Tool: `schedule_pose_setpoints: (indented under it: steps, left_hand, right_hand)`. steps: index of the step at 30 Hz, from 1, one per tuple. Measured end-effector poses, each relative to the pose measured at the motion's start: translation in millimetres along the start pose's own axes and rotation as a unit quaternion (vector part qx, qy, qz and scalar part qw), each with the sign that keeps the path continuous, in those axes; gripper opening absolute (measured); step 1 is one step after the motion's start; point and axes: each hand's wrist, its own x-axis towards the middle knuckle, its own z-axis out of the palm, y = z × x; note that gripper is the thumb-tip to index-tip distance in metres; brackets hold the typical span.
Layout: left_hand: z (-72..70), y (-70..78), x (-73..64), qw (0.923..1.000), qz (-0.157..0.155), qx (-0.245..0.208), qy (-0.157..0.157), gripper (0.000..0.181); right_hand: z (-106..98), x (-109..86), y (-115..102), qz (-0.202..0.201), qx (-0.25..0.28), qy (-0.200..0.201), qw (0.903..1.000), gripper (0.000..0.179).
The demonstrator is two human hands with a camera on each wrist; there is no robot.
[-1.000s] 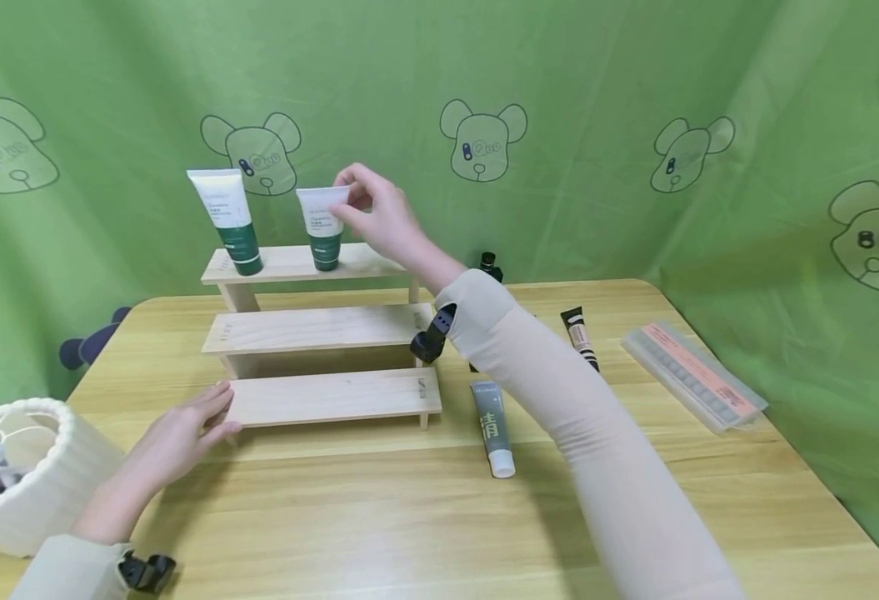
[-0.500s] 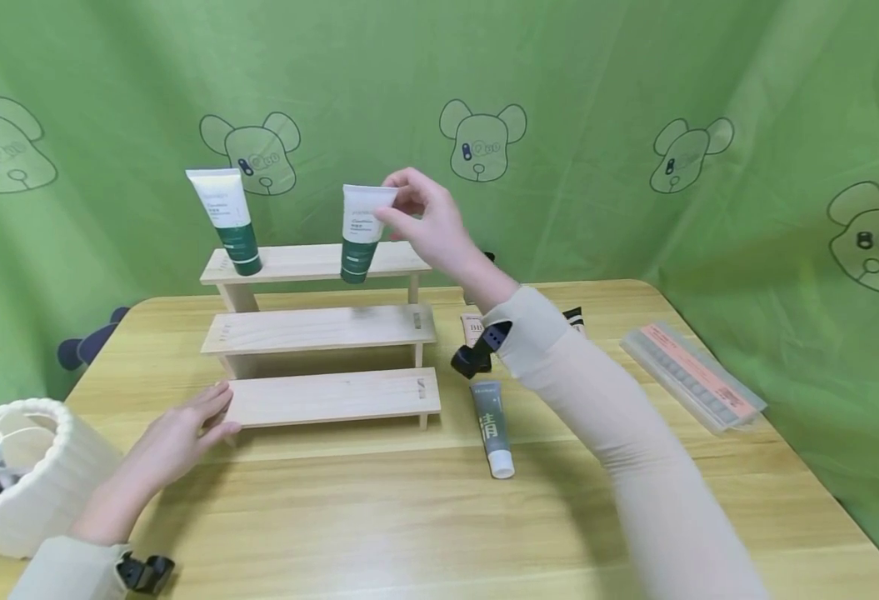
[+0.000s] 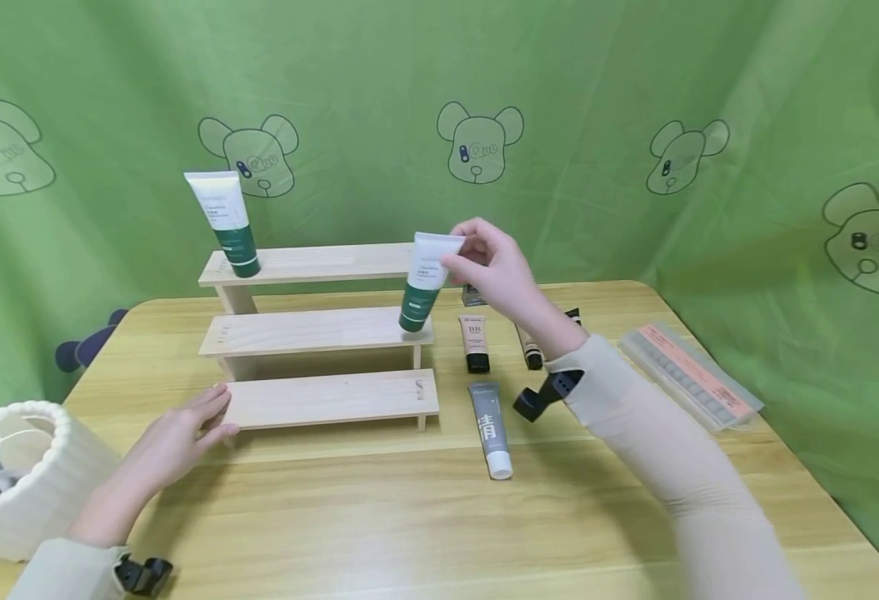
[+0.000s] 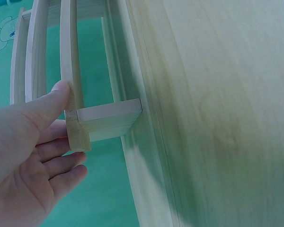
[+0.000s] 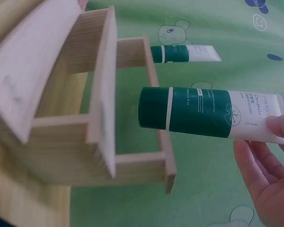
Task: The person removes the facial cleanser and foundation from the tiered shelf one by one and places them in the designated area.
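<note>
Head view: my right hand (image 3: 501, 273) pinches the tilted tube (image 3: 424, 279), cap (image 3: 412, 322) down near the right end of the middle shelf (image 3: 297, 331); better straighten it while my left hand (image 3: 172, 437) grips the rack (image 3: 327, 398)

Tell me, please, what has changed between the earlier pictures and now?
The right hand, still pinching a white-green tube, has moved rightward and down, toward the right end of the wooden rack. The left hand still holds the rack; the other tube still stands on top.
</note>
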Motion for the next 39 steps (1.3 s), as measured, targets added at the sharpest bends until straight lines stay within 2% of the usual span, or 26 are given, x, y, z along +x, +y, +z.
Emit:
schedule_pose_setpoints:
  steps: [6,12,23,31,39]
  left_hand:
    - [0.4,0.0,-0.3,1.0000,-0.002,0.001,-0.003,0.056]
    - [-0.7,1.2,-0.5,0.9999,-0.008,0.001,-0.008,0.056]
    - [-1.8,2.1,-0.4,0.9998,-0.011,0.000,-0.014,0.057]
    - [-2.4,1.9,-0.7,0.9999,-0.009,0.000,-0.012,0.056]
    - [-2.0,1.3,0.2,1.0000,-0.003,0.001,-0.006,0.056]
  right_hand:
    - [-17.2,-19.5,16.8,0.031,0.011,0.006,0.9995,0.020]
    - [-37.0,-39.3,31.6,0.059,-0.007,0.016,0.9981,0.023]
    - [-75.9,-76.3,70.7,0.130,-0.006,-0.002,0.9915,0.027]
    - [-97.5,-106.2,97.3,0.211,-0.009,-0.050,0.9762,0.044]
    - [-110.0,-125.8,123.1,0.263,-0.025,-0.127,0.9563,0.044]
